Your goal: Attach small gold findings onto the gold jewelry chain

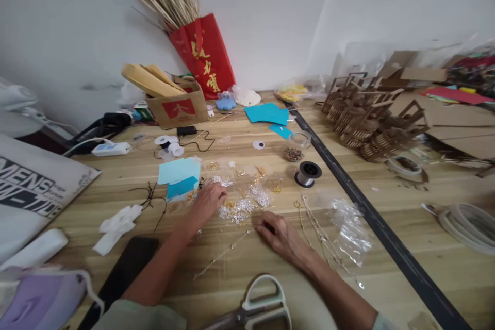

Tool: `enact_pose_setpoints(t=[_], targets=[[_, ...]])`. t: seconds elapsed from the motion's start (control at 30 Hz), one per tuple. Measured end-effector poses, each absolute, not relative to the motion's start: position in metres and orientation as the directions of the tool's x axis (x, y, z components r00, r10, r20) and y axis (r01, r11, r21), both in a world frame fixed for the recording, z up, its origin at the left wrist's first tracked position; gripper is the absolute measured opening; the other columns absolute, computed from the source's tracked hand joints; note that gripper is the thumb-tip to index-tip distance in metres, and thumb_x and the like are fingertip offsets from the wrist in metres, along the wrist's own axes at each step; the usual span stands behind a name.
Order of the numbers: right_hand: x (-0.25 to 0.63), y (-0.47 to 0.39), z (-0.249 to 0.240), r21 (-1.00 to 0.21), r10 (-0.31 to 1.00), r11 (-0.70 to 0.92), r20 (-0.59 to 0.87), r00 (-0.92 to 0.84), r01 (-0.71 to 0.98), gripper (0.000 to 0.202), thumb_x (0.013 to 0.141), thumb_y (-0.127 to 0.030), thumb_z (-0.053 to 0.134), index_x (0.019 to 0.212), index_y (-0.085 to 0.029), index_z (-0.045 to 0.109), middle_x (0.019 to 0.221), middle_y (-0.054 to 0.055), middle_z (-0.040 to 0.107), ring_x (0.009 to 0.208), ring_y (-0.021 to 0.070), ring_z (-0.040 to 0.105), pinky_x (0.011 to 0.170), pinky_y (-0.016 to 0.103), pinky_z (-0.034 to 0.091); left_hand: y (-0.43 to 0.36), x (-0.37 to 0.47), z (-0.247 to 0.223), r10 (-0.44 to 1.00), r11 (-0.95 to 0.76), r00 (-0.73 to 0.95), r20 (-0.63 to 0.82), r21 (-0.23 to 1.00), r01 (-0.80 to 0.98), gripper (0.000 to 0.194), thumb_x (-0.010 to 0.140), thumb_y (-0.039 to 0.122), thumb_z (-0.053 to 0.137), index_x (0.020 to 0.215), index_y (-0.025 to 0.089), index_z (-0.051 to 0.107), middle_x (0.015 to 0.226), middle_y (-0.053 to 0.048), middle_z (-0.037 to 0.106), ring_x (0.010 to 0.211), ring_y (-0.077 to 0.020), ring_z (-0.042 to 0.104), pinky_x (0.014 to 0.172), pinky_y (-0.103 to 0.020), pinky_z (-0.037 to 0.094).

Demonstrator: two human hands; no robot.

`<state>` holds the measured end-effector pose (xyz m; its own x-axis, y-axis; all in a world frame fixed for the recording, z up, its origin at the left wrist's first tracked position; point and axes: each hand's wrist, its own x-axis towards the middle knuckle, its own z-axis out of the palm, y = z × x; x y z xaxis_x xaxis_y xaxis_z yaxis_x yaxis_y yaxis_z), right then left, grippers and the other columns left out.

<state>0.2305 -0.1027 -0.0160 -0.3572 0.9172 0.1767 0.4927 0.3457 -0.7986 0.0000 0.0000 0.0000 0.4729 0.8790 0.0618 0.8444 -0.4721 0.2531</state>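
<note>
Wooden boards make up the table [247, 263], set against a white wall and littered with craft bits. At its middle lies a scatter of small gold and silvery beads [242, 206], some in clear little bags. The left hand [209, 201] rests palm down at the left edge of that scatter, fingers curled loosely onto the pieces; whether it pinches one I cannot tell. The right hand [276, 232] lies flat just right of the pile, fingers narrow and together, fingertips touching one end of a thin chain [222, 255] that runs toward the near edge. More chains [315, 224] lie beside it, next to a crumpled clear bag [350, 227]. A spool of wire [308, 174] and a small jar [296, 150] stand beyond, blue paper [180, 175] to the left, scissors [263, 307] at the near edge. Sorting such tiny parts probably goes best with the chain end pinned flat and one bead picked at a time, so nothing rolls off.
</note>
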Motion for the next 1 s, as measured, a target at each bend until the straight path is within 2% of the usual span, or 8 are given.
enact_pose_setpoints(t=[0.37, 0.53, 0.67, 0.7, 0.77, 0.8, 0.9, 1.0], targets=[[0.231, -0.103, -0.016, -0.813, 0.916, 0.347, 0.185, -0.357, 0.469, 0.012, 0.087, -0.012, 0.048, 0.078, -0.018, 0.054, 0.071, 0.0, 0.057, 0.063, 0.0141, 0.052, 0.059, 0.023, 0.037, 0.001, 0.0, -0.002, 0.877, -0.472, 0.47, 0.097, 0.351, 0.809, 0.018, 0.077, 0.007, 0.052, 0.066, 0.017, 0.062, 0.074, -0.006, 0.063, 0.081, -0.0217, 0.056, 0.08, -0.034, 0.042], [0.231, -0.103, -0.012, -0.838, 0.93, 0.3, 0.152, -0.334, 0.455, 0.012, 0.087, -0.017, 0.048, 0.078, -0.018, 0.056, 0.069, 0.0, 0.056, 0.062, 0.0139, 0.05, 0.058, 0.023, 0.036, -0.001, 0.004, 0.002, 0.896, -0.434, 0.425, 0.131, 0.46, 0.774, 0.016, 0.075, 0.008, 0.054, 0.064, 0.017, 0.062, 0.072, -0.005, 0.064, 0.079, -0.0214, 0.057, 0.078, -0.033, 0.044], [0.229, -0.104, -0.005, -0.885, 0.952, 0.209, 0.087, -0.294, 0.416, 0.015, 0.086, -0.021, 0.05, 0.073, -0.017, 0.055, 0.064, -0.001, 0.051, 0.059, 0.0128, 0.046, 0.055, 0.023, 0.034, -0.012, 0.012, 0.006, 0.921, -0.372, 0.365, 0.138, 0.595, 0.712, 0.011, 0.077, 0.015, 0.054, 0.075, 0.015, 0.065, 0.076, -0.005, 0.068, 0.07, -0.0169, 0.061, 0.066, -0.027, 0.047], [0.228, -0.104, -0.004, -0.902, 0.957, 0.181, 0.07, -0.28, 0.393, 0.016, 0.086, -0.022, 0.051, 0.072, -0.017, 0.054, 0.063, -0.002, 0.05, 0.058, 0.0124, 0.045, 0.055, 0.023, 0.033, -0.016, 0.015, 0.007, 0.927, -0.344, 0.354, 0.123, 0.653, 0.674, 0.013, 0.08, 0.021, 0.053, 0.078, 0.015, 0.065, 0.074, -0.004, 0.068, 0.066, -0.0156, 0.061, 0.062, -0.025, 0.047], [0.227, -0.104, -0.003, -0.935, 0.968, 0.117, 0.033, -0.248, 0.334, 0.017, 0.086, -0.026, 0.051, 0.073, -0.016, 0.054, 0.062, -0.002, 0.048, 0.058, 0.0119, 0.043, 0.053, 0.023, 0.032, -0.028, 0.021, 0.007, 0.957, -0.153, 0.288, 0.027, 0.893, 0.423, 0.015, 0.076, 0.029, 0.06, 0.075, 0.015, 0.065, 0.069, -0.003, 0.068, 0.062, -0.0152, 0.061, 0.058, -0.024, 0.047], [0.227, -0.104, -0.003, -0.95, 0.973, 0.09, 0.018, -0.231, 0.3, 0.018, 0.086, -0.028, 0.052, 0.073, -0.016, 0.054, 0.062, -0.002, 0.047, 0.057, 0.0116, 0.042, 0.053, 0.023, 0.031, -0.034, 0.025, 0.006, 0.964, -0.068, 0.267, -0.021, 0.945, 0.32, 0.016, 0.072, 0.031, 0.064, 0.073, 0.015, 0.065, 0.068, -0.002, 0.067, 0.061, -0.0147, 0.06, 0.058, -0.023, 0.047], [0.228, -0.105, -0.004, -0.979, 0.981, 0.037, -0.002, -0.193, 0.198, 0.021, 0.086, -0.032, 0.053, 0.074, -0.016, 0.054, 0.062, -0.003, 0.044, 0.057, 0.0107, 0.039, 0.052, 0.022, 0.03, -0.054, 0.035, 0.004, 0.959, 0.122, 0.237, -0.154, 0.982, 0.146, 0.017, 0.064, 0.03, 0.07, 0.07, 0.015, 0.065, 0.065, -0.001, 0.067, 0.061, -0.0137, 0.059, 0.059, -0.023, 0.046], [0.229, -0.105, -0.004, -0.993, 0.982, -0.007, -0.03, -0.188, 0.121, 0.024, 0.086, -0.037, 0.055, 0.074, -0.016, 0.054, 0.061, -0.004, 0.042, 0.055, 0.0098, 0.036, 0.05, 0.021, 0.028, -0.07, 0.042, -0.001, 0.956, 0.236, 0.175, -0.234, 0.972, 0.008, 0.017, 0.063, 0.03, 0.072, 0.07, 0.015, 0.066, 0.064, -0.001, 0.068, 0.061, -0.0132, 0.059, 0.063, -0.023, 0.047]])
